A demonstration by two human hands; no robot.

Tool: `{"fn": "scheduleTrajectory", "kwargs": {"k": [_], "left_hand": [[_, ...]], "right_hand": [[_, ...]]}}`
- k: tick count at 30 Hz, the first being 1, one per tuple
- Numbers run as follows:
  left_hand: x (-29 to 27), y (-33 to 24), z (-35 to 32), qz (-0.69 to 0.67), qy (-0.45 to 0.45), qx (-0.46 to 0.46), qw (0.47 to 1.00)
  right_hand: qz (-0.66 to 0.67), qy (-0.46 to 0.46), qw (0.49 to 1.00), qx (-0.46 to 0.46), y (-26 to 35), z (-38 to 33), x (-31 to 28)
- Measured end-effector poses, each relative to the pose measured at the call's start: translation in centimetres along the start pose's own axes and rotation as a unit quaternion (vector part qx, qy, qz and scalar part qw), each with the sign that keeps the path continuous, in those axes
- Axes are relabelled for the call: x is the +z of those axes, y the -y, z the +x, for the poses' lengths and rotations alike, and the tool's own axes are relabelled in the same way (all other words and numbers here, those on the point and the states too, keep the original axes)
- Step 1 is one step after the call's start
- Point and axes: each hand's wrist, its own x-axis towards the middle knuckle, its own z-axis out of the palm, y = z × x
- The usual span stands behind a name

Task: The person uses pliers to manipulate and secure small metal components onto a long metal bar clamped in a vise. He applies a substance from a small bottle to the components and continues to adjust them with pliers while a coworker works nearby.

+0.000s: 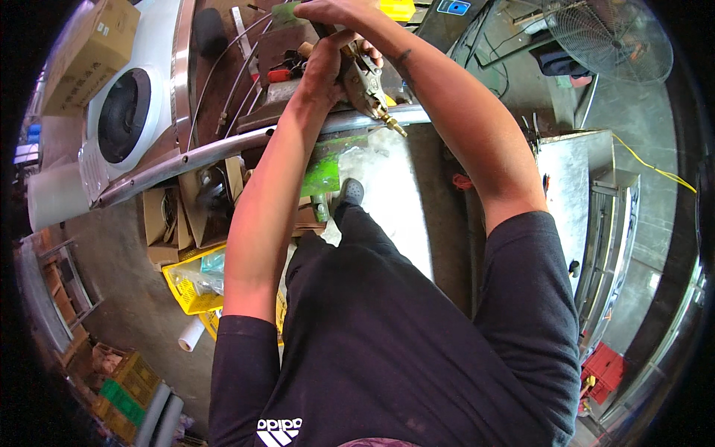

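Head view: left hand (324, 67) clamped around a brass valve (369, 86), held above the workbench edge (223, 149). Right hand (328, 11) just above, fingers curled; grip impossible to tell. Metal tubes (238, 82) beside, on the bench.

A single head-worn fisheye looks steeply down, close over the workbench (223, 149) (edges bend toward the rim).

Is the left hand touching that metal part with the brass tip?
Touching. The head view shows the left hand wrapped around the metal part with the brass tip, its fingers over the top, with no gap.
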Motion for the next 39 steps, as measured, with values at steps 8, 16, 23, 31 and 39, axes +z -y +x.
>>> {"fn": "scheduleTrajectory", "kwargs": {"k": [8, 16, 23, 31, 39], "left_hand": [[-0.7, 0.8, 2.5, -0.074, 0.126, -0.038, 0.989], [0.3, 0.4, 2.1, -0.021, 0.063, -0.069, 0.995], [0.5, 0.5, 2.3, 0.006, 0.055, -0.066, 0.996], [0.5, 0.9, 3.5, -0.031, 0.13, -0.102, 0.986], [0.6, 0.9, 4.1, -0.005, 0.178, -0.136, 0.975]], "right_hand": [[0.014, -0.045, 0.999, -0.006, -2.7, -0.3, -1.6], [0.077, -0.101, 0.992, -0.005, -3.0, -1.7, -2.4], [0.092, -0.121, 0.988, 0.025, -3.3, -2.2, -3.0], [0.049, -0.183, 0.981, 0.052, -4.8, -2.5, -2.6], [0.07, -0.213, 0.973, 0.051, -6.0, -4.1, -3.4]]}}
